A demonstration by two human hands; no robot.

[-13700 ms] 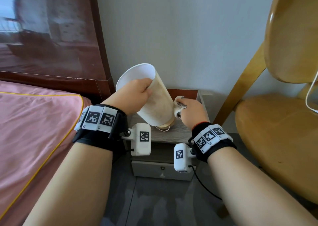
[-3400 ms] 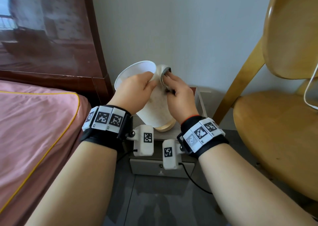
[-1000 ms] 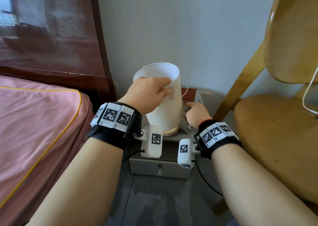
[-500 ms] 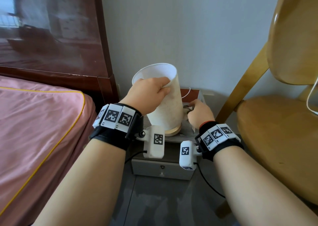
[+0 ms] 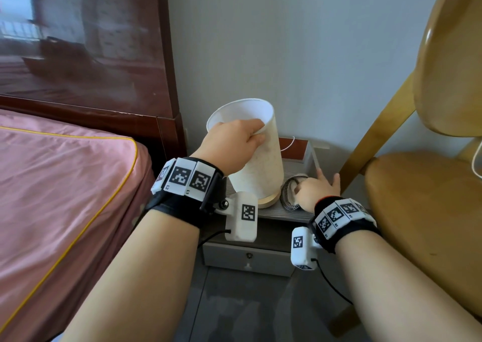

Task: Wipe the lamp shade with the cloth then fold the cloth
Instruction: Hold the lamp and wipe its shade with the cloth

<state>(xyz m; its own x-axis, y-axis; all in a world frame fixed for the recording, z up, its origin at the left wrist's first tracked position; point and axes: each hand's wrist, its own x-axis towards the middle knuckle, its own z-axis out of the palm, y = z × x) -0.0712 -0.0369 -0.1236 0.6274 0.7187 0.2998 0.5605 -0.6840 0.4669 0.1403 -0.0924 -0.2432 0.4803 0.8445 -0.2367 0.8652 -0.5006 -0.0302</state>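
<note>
The lamp shade [image 5: 263, 159] is a pale cylinder standing almost upright on a round wooden base [image 5: 268, 203] on the small nightstand [image 5: 273, 214]. My left hand [image 5: 232, 143] grips the shade's top rim, fingers curled over the edge. The cloth [image 5: 288, 195], light with a dark patterned border, lies bunched on the nightstand just right of the base. My right hand [image 5: 315, 190] rests on the cloth's right side with its fingers stretched out and apart; much of the cloth is hidden under it.
A bed with a pink cover [image 5: 65, 185] and a dark wooden headboard [image 5: 78, 55] is at the left. At the right, a yellow wooden chair [image 5: 417, 211] stands close to the nightstand. The grey drawer front [image 5: 247, 258] faces me. A white cable [image 5: 288, 146] runs behind the lamp.
The lamp went from tilted to upright on the nightstand. My right hand brought the cloth down off the shade, laid it beside the base, and spread its fingers over it.
</note>
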